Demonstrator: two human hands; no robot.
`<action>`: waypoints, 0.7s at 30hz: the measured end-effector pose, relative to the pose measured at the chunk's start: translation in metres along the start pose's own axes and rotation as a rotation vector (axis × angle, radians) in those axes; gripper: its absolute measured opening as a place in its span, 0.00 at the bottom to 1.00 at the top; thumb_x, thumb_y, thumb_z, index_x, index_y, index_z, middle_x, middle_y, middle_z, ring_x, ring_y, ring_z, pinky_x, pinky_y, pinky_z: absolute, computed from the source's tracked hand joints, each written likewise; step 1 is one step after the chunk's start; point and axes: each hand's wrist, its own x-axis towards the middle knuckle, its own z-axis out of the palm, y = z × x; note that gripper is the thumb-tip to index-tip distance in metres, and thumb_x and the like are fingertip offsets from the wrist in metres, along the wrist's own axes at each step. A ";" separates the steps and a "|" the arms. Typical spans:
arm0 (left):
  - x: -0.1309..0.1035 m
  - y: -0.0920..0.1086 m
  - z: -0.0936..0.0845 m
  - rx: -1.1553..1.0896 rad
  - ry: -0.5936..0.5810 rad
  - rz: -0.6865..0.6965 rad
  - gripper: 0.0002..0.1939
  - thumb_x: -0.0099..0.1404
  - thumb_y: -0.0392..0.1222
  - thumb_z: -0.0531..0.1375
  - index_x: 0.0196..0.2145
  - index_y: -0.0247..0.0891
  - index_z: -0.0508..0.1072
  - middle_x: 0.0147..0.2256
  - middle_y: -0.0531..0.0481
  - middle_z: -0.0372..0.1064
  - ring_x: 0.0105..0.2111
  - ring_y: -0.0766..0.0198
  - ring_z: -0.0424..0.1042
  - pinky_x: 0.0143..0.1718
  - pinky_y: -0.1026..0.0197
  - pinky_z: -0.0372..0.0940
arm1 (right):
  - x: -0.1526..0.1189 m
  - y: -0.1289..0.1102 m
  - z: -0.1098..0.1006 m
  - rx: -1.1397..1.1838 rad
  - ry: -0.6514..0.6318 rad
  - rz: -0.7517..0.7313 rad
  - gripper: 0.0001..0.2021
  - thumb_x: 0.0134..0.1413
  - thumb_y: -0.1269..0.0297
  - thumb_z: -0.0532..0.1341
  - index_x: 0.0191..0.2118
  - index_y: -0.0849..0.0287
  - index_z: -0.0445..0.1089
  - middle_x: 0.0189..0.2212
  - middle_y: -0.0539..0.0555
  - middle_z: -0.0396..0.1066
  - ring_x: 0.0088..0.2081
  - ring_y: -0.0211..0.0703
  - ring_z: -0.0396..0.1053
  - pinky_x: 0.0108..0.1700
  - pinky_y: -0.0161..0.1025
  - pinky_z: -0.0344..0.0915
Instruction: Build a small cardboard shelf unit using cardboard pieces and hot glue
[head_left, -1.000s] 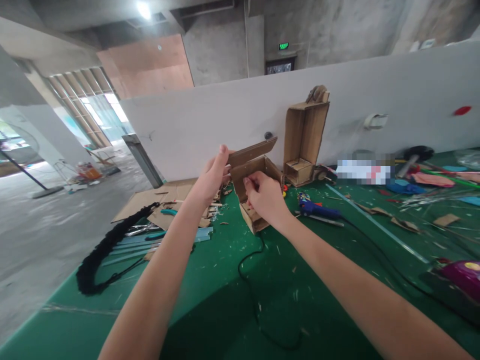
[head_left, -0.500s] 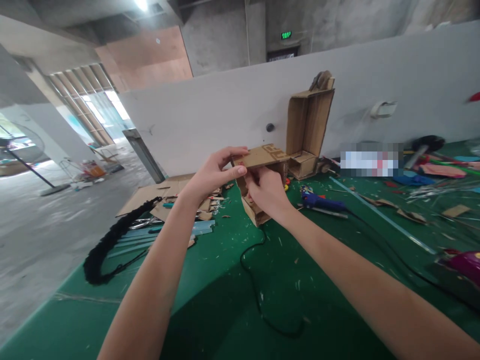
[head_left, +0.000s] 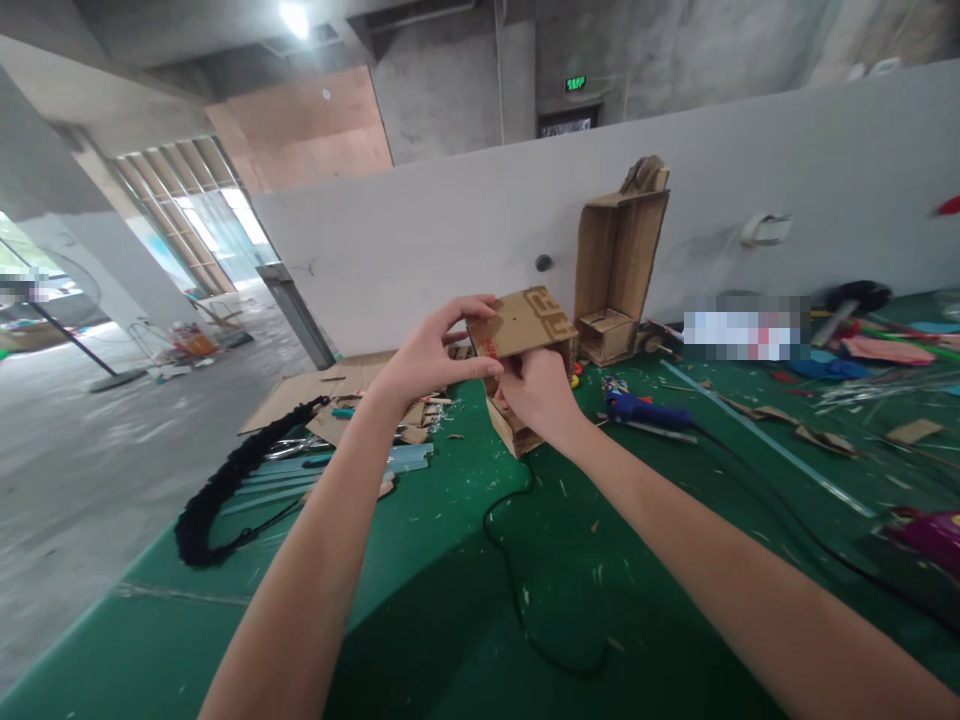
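Cardboard flap [head_left: 513, 322] is gripped at its edge by the left hand [head_left: 433, 350], seemingly for steadiness; the right hand [head_left: 541, 392], its grasp hidden, reaches beneath into the box [head_left: 507, 430].

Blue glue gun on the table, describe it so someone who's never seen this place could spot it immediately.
On the green table, find the cardboard box with the right hand in it. Just right of that box lies the glue gun. Its dark blue, pistol-like body sets it apart from the pale, flat strip farther right.
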 end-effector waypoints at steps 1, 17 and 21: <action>0.000 0.001 -0.001 0.023 -0.001 0.006 0.24 0.52 0.47 0.69 0.45 0.45 0.67 0.61 0.43 0.58 0.60 0.53 0.59 0.57 0.48 0.60 | 0.000 0.000 0.000 0.002 0.000 -0.003 0.09 0.58 0.64 0.54 0.35 0.59 0.71 0.25 0.56 0.74 0.31 0.47 0.75 0.31 0.37 0.67; 0.002 0.005 -0.003 -0.184 0.098 -0.262 0.28 0.63 0.67 0.50 0.44 0.39 0.67 0.46 0.41 0.69 0.47 0.54 0.70 0.48 0.50 0.67 | -0.001 0.003 0.001 0.022 0.039 -0.017 0.08 0.61 0.61 0.53 0.33 0.57 0.65 0.21 0.50 0.69 0.22 0.39 0.69 0.26 0.33 0.60; 0.005 0.004 -0.001 -0.223 0.148 -0.303 0.30 0.63 0.68 0.47 0.45 0.40 0.67 0.47 0.42 0.70 0.46 0.53 0.72 0.43 0.51 0.69 | 0.000 0.004 0.002 0.042 0.043 -0.013 0.09 0.60 0.61 0.53 0.32 0.57 0.65 0.21 0.50 0.68 0.22 0.38 0.68 0.25 0.33 0.59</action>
